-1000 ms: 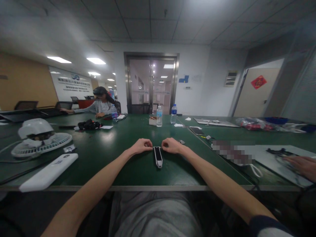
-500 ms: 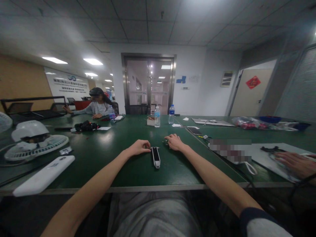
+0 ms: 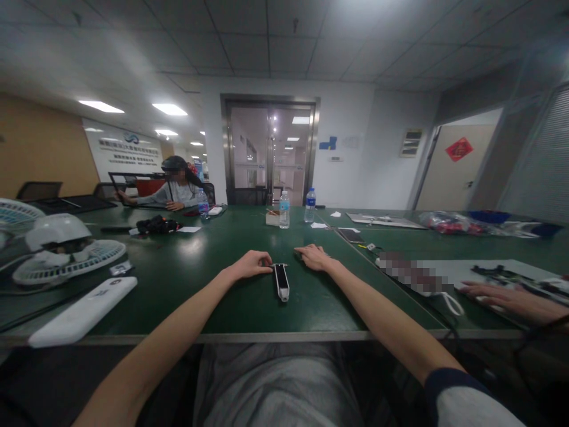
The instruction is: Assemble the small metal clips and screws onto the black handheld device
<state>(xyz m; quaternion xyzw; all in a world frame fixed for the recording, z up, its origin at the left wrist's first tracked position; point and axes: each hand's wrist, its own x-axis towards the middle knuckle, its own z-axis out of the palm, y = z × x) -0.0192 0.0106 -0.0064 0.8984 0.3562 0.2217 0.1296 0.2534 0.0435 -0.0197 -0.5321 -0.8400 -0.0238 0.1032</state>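
Observation:
A narrow white-and-black device (image 3: 281,283) lies on the green table, its long side pointing toward me. A thin crosspiece sticks out at its far end. My left hand (image 3: 251,264) rests at that end with curled fingers, thumb and fingertips closed on the crosspiece's left side. To the right of the device, apart from it, my right hand (image 3: 315,258) lies low on the tabletop. Its fingers are stretched out to the left, and whatever may be under the palm is hidden.
On the left are a white oblong case (image 3: 84,311) and a white fan (image 3: 69,261). Water bottles (image 3: 284,210) and a small box (image 3: 272,218) stand farther back. Another person's hand (image 3: 511,299) works at the right; a person (image 3: 180,187) sits across the table (image 3: 240,314).
My right hand has flattened, and the small shiny thing under its fingertips no longer shows. My left hand stays at the device. The neighbour's hand at right has shifted left.

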